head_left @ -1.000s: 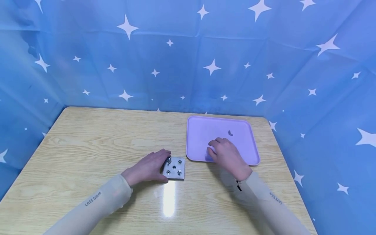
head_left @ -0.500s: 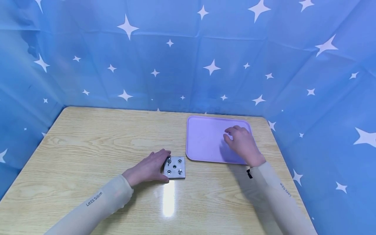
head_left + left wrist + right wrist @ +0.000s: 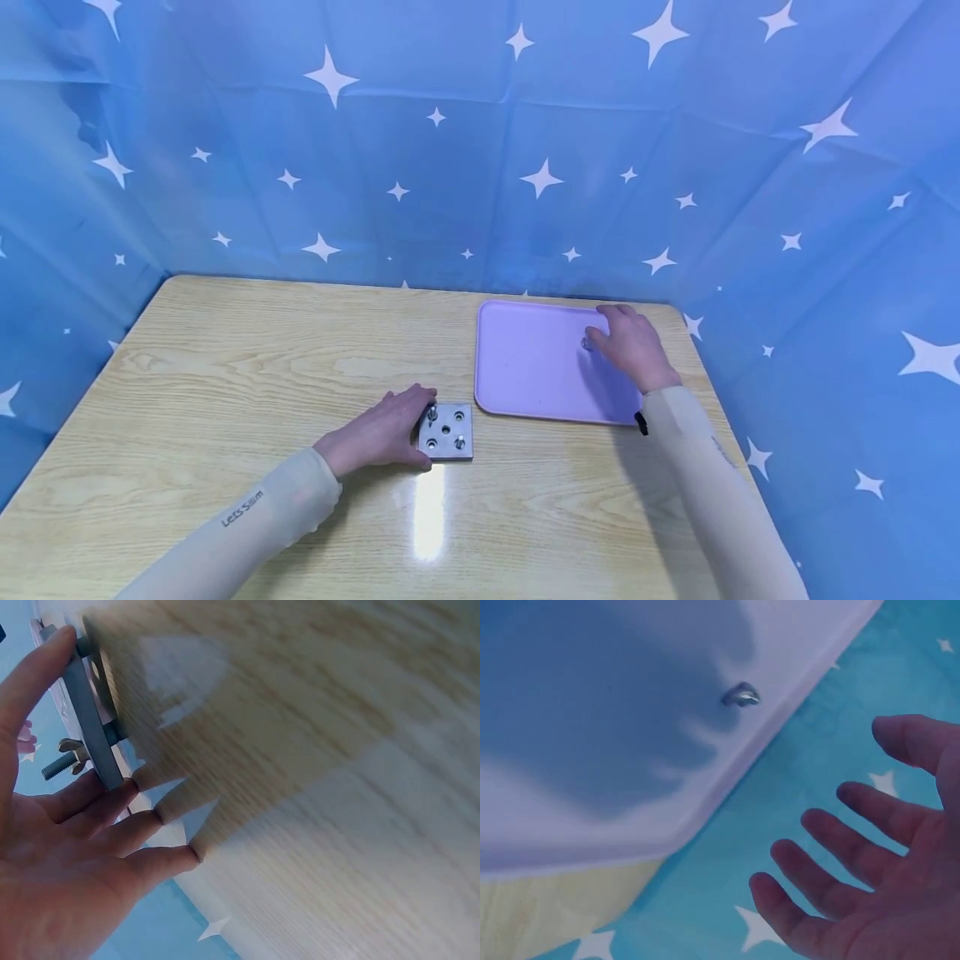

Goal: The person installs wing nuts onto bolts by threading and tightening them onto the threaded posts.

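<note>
My left hand [image 3: 378,429] holds a square metal plate [image 3: 446,416] on the table, thumb on the near edge and fingers on the far edge. Holes run through the plate, and two bolts stand up from it at opposite corners. In the left wrist view a wing nut [image 3: 75,754] sits on one threaded bolt [image 3: 58,766]. Over the right side of the purple tray [image 3: 517,358] hovers my right hand [image 3: 636,346], fingers spread and holding nothing. A small shiny metal piece [image 3: 741,696], its exact shape unclear, lies in the tray near that hand.
The wooden table [image 3: 262,358] reaches back to a blue star-patterned curtain [image 3: 450,150], which also hangs at both sides. The tray's raised rim stands near the table's back right corner, just right of the plate.
My right hand has moved right and away from me, from the tray's front to its right side, and its fingers have spread. The left hand and plate stay nearly in place.
</note>
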A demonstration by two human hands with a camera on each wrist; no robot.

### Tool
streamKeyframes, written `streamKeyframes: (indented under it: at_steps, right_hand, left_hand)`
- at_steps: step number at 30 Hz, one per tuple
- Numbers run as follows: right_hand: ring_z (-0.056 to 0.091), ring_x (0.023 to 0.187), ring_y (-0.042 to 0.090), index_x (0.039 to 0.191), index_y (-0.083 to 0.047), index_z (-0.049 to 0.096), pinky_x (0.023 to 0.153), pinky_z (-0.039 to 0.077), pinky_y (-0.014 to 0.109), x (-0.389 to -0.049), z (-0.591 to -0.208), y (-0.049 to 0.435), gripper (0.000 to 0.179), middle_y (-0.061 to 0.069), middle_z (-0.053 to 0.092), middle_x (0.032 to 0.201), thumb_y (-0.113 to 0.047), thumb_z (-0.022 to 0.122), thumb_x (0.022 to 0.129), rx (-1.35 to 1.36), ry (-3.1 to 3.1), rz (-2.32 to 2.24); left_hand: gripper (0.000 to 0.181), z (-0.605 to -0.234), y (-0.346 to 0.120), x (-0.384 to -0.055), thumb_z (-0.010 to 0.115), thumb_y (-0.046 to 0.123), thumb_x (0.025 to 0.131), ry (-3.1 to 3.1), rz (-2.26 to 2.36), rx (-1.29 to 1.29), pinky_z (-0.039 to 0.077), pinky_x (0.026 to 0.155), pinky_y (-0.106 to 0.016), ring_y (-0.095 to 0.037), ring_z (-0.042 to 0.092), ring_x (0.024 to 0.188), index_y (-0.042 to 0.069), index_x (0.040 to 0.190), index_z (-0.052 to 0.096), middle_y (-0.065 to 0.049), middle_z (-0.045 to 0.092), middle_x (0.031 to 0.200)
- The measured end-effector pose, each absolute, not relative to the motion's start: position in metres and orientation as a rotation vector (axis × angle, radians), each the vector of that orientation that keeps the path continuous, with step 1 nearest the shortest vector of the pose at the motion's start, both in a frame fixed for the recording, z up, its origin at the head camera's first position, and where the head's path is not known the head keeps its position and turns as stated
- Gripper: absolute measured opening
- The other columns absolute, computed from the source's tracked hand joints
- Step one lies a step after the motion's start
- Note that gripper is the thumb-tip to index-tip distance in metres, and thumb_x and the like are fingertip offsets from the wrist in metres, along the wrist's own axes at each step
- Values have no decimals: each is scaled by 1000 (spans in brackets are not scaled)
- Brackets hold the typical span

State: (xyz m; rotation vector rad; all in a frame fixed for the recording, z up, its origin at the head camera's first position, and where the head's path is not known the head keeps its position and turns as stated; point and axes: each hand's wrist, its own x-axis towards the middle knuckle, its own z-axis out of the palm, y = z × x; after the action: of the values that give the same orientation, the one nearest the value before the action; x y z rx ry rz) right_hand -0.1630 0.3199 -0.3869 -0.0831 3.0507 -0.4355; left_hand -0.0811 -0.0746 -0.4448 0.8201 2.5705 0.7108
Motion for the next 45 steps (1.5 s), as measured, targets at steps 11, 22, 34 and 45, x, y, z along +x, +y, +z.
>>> streamKeyframes:
  at_steps: [11, 22, 34, 45]
  right_hand:
    - [64, 97, 43, 104, 10, 65, 93, 51, 55, -185, -420, 315, 41, 27, 68, 100, -31, 57, 105, -17, 2979, -314]
    - [56, 68, 28, 72, -4, 59, 67, 50, 45, -185, -427, 317, 32, 12, 59, 72, -17, 59, 102, -33, 3010, -264]
    - [55, 67, 28, 84, 3, 65, 64, 49, 42, -188, -432, 318, 27, 14, 60, 73, -15, 59, 103, 24, 2967, -321]
    - [48, 59, 22, 62, -12, 46, 58, 42, 36, -185, -430, 320, 38, 5, 49, 62, -14, 57, 98, 4, 2942, -345]
  left_hand:
    - [102, -445, -77, -80, 95, 34, 72, 2570, 700, 789, 28, 119, -65, -42, 35, 149, -5, 151, 43, -27, 45, 155]
    - [102, -443, -73, -81, 94, 32, 72, 2561, 709, 802, 28, 119, -66, -42, 35, 149, -6, 151, 41, -28, 44, 155]
    - [102, -444, -75, -81, 94, 32, 73, 2563, 717, 808, 28, 119, -66, -42, 36, 149, -6, 150, 41, -28, 45, 154]
    - [101, -444, -75, -79, 95, 30, 71, 2569, 728, 805, 28, 118, -67, -41, 42, 144, -5, 150, 42, -27, 48, 151]
